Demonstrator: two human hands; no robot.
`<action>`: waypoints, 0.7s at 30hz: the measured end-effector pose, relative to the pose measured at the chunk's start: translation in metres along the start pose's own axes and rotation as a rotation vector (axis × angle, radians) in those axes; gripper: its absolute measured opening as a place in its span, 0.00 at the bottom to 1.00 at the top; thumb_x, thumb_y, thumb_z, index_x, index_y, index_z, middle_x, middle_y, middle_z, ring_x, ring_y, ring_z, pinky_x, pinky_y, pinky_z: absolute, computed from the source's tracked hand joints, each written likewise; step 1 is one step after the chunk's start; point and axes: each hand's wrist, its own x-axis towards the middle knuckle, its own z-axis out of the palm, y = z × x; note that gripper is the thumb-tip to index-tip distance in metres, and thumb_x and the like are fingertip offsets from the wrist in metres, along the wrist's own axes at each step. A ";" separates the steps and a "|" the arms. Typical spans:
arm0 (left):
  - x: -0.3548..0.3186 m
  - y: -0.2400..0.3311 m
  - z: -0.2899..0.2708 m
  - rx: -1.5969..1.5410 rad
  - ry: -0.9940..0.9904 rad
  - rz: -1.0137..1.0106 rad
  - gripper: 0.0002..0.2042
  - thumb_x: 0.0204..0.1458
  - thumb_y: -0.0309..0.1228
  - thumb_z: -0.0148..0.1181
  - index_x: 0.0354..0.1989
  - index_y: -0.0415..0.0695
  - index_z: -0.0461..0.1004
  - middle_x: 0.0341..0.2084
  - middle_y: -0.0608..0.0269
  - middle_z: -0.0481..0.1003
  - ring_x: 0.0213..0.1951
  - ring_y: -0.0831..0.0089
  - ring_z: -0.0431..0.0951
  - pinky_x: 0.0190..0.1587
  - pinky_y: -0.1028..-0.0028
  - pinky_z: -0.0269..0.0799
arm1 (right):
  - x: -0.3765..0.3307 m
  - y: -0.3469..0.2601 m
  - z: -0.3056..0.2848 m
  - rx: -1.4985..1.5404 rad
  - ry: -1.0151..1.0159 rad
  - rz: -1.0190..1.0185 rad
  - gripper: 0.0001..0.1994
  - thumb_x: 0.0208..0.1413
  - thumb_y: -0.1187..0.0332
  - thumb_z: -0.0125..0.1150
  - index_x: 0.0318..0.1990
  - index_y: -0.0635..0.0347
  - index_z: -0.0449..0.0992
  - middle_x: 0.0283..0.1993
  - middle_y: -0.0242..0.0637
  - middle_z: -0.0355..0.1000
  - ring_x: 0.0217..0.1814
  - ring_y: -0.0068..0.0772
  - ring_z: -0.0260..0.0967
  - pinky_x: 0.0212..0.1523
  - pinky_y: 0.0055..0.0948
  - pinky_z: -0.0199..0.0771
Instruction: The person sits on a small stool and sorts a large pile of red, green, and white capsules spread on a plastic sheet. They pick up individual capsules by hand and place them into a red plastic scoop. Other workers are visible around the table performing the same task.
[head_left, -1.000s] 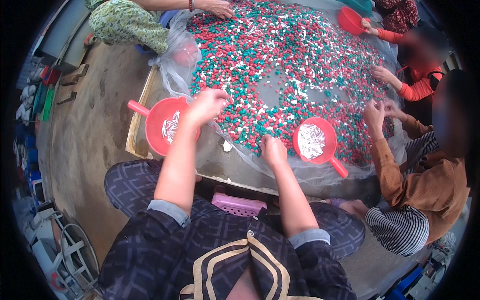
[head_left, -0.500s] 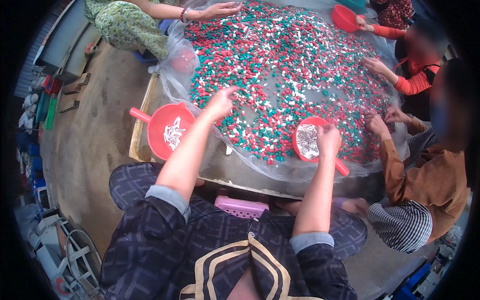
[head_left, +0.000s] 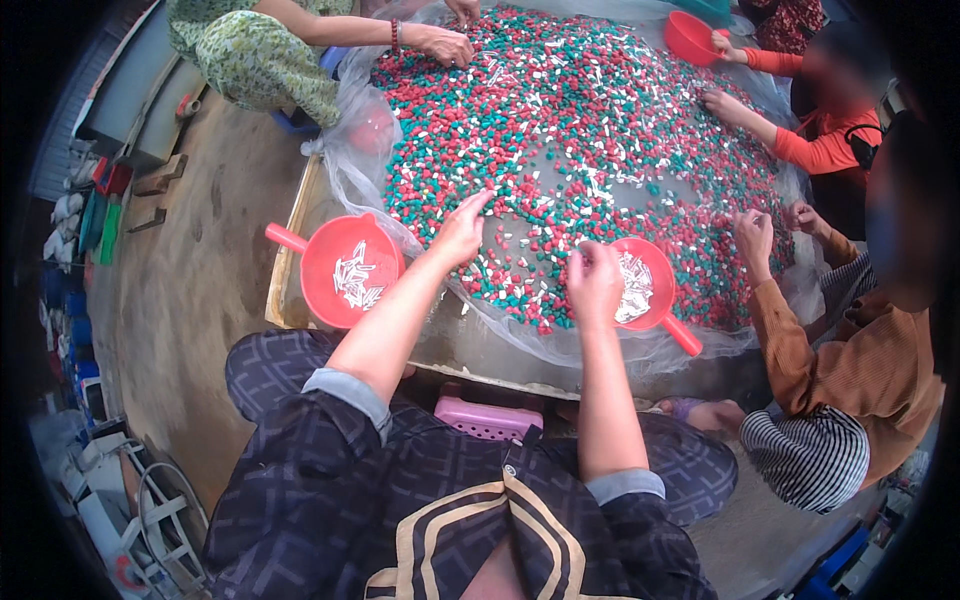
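Small red, green and white pieces (head_left: pixel 560 110) cover the sheet-lined table. Over their near left part reaches my left hand (head_left: pixel 460 232), its fingers stretched out and nothing visible in them. My right hand (head_left: pixel 595 285) is closed with bent fingertips over the pieces, beside the left rim of a red handled bowl (head_left: pixel 658 272). Whatever its fingertips pinch, if anything, is hidden. White slender pieces (head_left: pixel 634 287) lie in that bowl. Left of my left forearm, a second red handled bowl (head_left: pixel 325 270) holds more white slender pieces (head_left: pixel 355 277).
Clear plastic sheeting (head_left: pixel 500 318) drapes the table edge. Co-workers' hands (head_left: pixel 440 45) work at the far left, and others (head_left: pixel 755 238) at the right. A red bowl (head_left: pixel 690 40) is held at the far right. A pink stool (head_left: pixel 487 415) stands below the table edge.
My right hand has moved left from above the right bowl to the pieces beside it. My left hand has shifted slightly right and nearer. The far-left co-worker's hand has lowered to the pieces.
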 end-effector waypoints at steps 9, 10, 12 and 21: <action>-0.036 0.031 0.035 0.761 -0.518 0.483 0.26 0.56 0.41 0.45 0.65 0.61 0.55 0.68 0.72 0.48 0.68 0.69 0.48 0.66 0.44 0.38 | -0.091 0.050 0.026 -0.162 -0.169 -0.150 0.14 0.46 0.68 0.60 0.42 0.56 0.71 0.47 0.42 0.65 0.50 0.47 0.63 0.48 0.43 0.66; -0.024 0.018 0.027 0.814 -0.436 0.463 0.26 0.57 0.41 0.44 0.65 0.61 0.55 0.68 0.73 0.48 0.68 0.69 0.48 0.66 0.44 0.37 | -0.093 0.052 0.023 -0.170 -0.183 -0.144 0.17 0.46 0.68 0.61 0.45 0.56 0.70 0.50 0.44 0.64 0.52 0.48 0.62 0.50 0.44 0.64; 0.006 -0.027 0.017 0.739 -0.253 0.490 0.23 0.57 0.38 0.43 0.64 0.60 0.59 0.66 0.70 0.52 0.68 0.68 0.49 0.66 0.42 0.34 | -0.090 0.057 0.019 -0.174 -0.209 -0.153 0.21 0.46 0.67 0.61 0.50 0.56 0.68 0.56 0.46 0.60 0.57 0.51 0.59 0.55 0.47 0.61; -0.003 0.070 0.120 0.270 -0.152 0.626 0.16 0.49 0.34 0.55 0.47 0.46 0.70 0.51 0.59 0.67 0.60 0.62 0.62 0.65 0.54 0.48 | -0.098 0.068 0.032 -0.164 -0.303 -0.086 0.32 0.47 0.58 0.60 0.60 0.54 0.57 0.66 0.51 0.49 0.68 0.54 0.47 0.65 0.49 0.50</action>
